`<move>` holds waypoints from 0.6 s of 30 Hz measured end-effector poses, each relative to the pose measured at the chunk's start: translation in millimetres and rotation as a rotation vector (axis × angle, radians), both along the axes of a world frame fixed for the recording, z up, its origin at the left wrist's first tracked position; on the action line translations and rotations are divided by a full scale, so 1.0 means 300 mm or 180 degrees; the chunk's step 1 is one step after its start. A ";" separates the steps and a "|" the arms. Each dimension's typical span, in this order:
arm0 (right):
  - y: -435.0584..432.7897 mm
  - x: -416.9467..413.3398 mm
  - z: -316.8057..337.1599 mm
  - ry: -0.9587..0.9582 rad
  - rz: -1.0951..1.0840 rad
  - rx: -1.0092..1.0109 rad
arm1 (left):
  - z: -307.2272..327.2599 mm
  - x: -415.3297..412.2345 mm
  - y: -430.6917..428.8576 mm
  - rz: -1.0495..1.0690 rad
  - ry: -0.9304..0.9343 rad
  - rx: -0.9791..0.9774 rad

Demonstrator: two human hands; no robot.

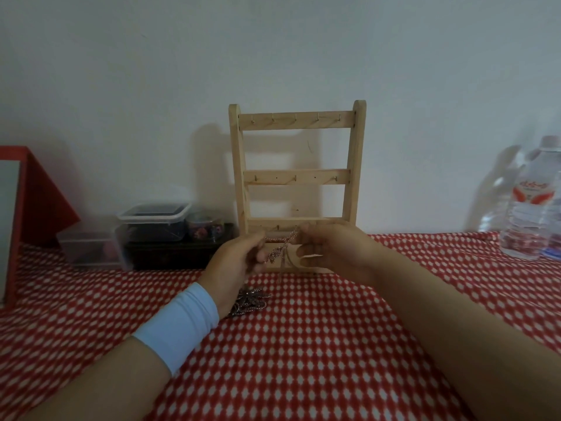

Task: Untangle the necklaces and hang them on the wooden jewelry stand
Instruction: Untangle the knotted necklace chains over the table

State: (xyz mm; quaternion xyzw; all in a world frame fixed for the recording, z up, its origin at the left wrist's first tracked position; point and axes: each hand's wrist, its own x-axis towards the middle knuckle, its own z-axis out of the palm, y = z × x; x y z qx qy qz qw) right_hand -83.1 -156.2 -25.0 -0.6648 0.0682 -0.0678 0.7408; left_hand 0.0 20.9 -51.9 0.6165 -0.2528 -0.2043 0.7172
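We are untangling, we judge: our left hand (236, 262) and right hand (331, 250) both pinch the knotted necklaces (280, 243) before the wooden jewelry stand (297, 177); next we must tease one free.

We found lettering in one place only: on the label (532, 194) wrapped round the clear plastic water bottle (522, 235), which stood at the far right of the desk (303, 344). The label was pale, with a short line of red script across its upper part and a red, wing-like emblem spreading beneath it. The script was blurred, and the label ran out past the edge of the view, so we could not read any letter of it. We could make out no number or other sign there.
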 end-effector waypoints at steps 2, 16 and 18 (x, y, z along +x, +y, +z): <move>0.020 0.010 0.002 0.0118 0.0029 0.0184 | 0.005 -0.003 0.009 -0.0203 -0.0171 0.0146; -0.019 -0.024 0.016 0.0134 0.0281 0.0221 | 0.053 0.030 0.062 -0.0674 0.1479 -0.1484; -0.013 -0.026 0.017 0.0057 0.0147 0.0491 | 0.064 0.017 0.063 -0.0851 0.1288 -0.1045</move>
